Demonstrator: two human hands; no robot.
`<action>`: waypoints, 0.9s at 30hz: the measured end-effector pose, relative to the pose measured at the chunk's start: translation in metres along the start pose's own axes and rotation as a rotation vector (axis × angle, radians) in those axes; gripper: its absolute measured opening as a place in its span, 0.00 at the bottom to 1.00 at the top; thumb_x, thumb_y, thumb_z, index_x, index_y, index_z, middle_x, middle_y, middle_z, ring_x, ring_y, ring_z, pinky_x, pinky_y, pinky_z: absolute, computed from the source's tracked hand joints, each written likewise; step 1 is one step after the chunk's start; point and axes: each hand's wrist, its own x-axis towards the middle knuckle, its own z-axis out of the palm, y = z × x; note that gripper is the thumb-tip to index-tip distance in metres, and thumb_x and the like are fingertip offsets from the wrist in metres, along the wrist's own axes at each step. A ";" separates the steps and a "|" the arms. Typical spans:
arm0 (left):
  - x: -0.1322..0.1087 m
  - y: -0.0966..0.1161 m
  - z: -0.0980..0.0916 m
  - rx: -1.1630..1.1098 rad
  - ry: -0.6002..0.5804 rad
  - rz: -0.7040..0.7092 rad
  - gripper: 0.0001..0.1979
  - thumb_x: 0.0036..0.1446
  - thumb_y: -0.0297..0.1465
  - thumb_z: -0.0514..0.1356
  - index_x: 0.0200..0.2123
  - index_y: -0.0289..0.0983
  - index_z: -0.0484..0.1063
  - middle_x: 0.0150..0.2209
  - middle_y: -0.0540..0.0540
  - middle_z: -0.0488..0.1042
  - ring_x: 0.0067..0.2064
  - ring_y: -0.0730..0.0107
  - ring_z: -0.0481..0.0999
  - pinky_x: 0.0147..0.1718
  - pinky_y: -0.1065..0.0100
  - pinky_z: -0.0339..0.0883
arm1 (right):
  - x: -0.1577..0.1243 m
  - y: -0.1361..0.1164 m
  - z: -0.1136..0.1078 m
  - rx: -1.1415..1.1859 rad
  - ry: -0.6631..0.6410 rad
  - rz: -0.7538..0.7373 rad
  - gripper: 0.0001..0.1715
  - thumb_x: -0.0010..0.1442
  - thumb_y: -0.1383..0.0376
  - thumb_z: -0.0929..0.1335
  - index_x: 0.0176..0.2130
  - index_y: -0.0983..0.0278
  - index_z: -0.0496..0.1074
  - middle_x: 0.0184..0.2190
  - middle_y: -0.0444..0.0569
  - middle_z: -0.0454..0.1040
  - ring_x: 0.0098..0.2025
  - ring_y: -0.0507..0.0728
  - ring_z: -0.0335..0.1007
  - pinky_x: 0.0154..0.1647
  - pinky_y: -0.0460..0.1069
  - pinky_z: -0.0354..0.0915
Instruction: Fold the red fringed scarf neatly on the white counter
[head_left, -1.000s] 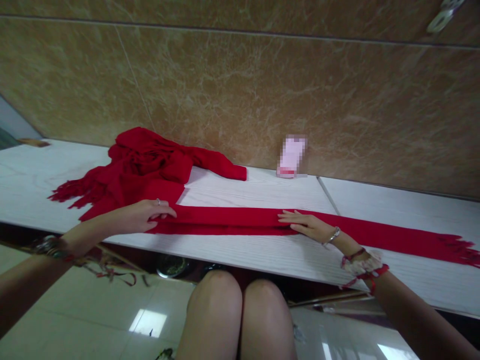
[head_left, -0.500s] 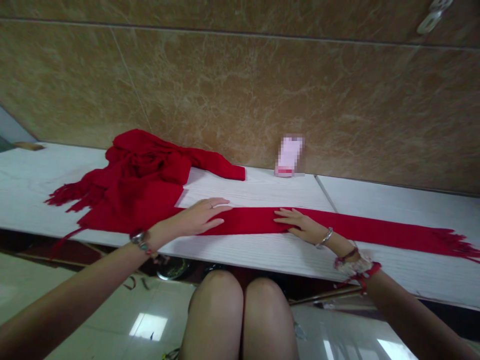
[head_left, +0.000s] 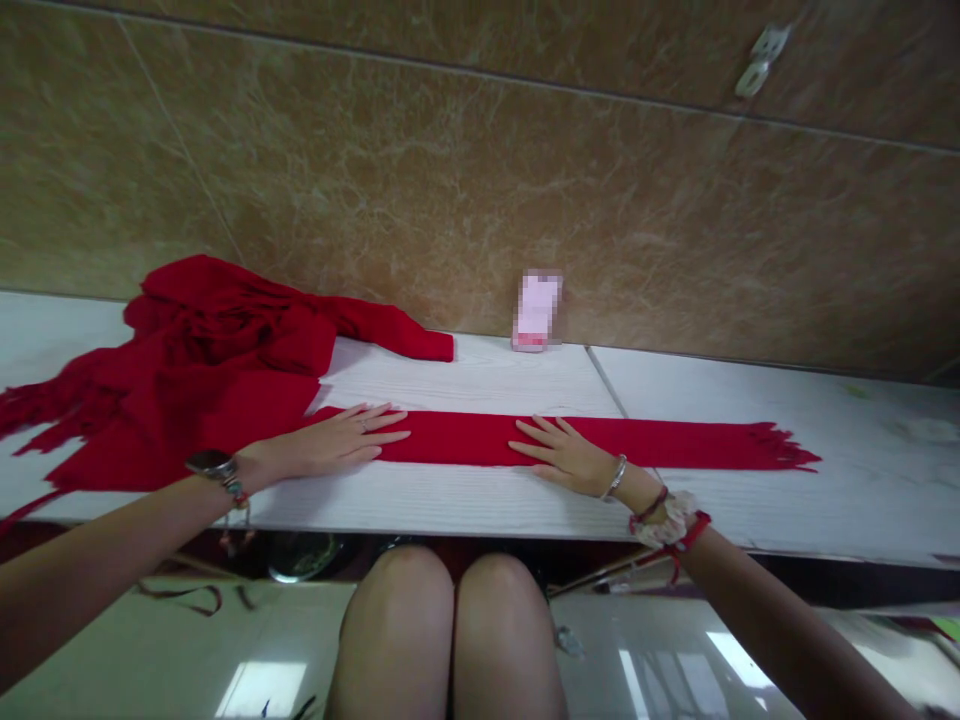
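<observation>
A long red scarf [head_left: 457, 438] lies flat in a narrow strip along the white tabletop, its fringed end to the right. My left hand [head_left: 341, 440] rests flat on the strip's left part, fingers spread. Farther right, my right hand [head_left: 566, 455] lies open on the same strip, fingertips pointing left. Bare red cloth shows between the two hands. At the left is a rumpled heap of red fabric [head_left: 217, 340] with fringe; whether it joins the strip cannot be made out, as my left hand and forearm cover that spot.
A pixelated pink phone-shaped item [head_left: 537, 312] leans on the brown marbled wall [head_left: 420, 190] behind the table. The white tabletop [head_left: 480, 505] has a seam right of that item. My knees [head_left: 499, 610] are just below its front edge. A white hook [head_left: 763, 60] hangs on the wall.
The view has shifted rightward. My left hand has slid left along the strip, widening the gap between my hands. The fringed end now lies straighter and nearer my right hand.
</observation>
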 end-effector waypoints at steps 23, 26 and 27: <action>0.039 -0.004 0.016 0.081 0.129 0.032 0.22 0.62 0.34 0.42 0.59 0.43 0.52 0.61 0.46 0.50 0.62 0.64 0.48 0.57 0.58 0.44 | -0.045 0.049 0.010 -0.069 0.052 0.326 0.27 0.63 0.57 0.51 0.60 0.52 0.47 0.62 0.47 0.46 0.62 0.66 0.39 0.54 0.71 0.45; 0.031 -0.009 0.015 0.072 0.124 0.019 0.22 0.61 0.34 0.42 0.58 0.42 0.53 0.61 0.45 0.51 0.61 0.63 0.49 0.56 0.56 0.45 | -0.062 0.068 0.014 -0.095 0.088 0.430 0.26 0.62 0.58 0.51 0.60 0.52 0.48 0.62 0.46 0.48 0.62 0.65 0.41 0.53 0.71 0.46; 0.031 -0.008 0.013 0.082 0.126 0.016 0.22 0.61 0.34 0.42 0.58 0.42 0.54 0.61 0.45 0.51 0.61 0.62 0.49 0.56 0.55 0.45 | -0.065 0.072 0.014 -0.099 0.095 0.470 0.26 0.62 0.59 0.51 0.60 0.52 0.49 0.62 0.46 0.49 0.62 0.65 0.42 0.53 0.71 0.47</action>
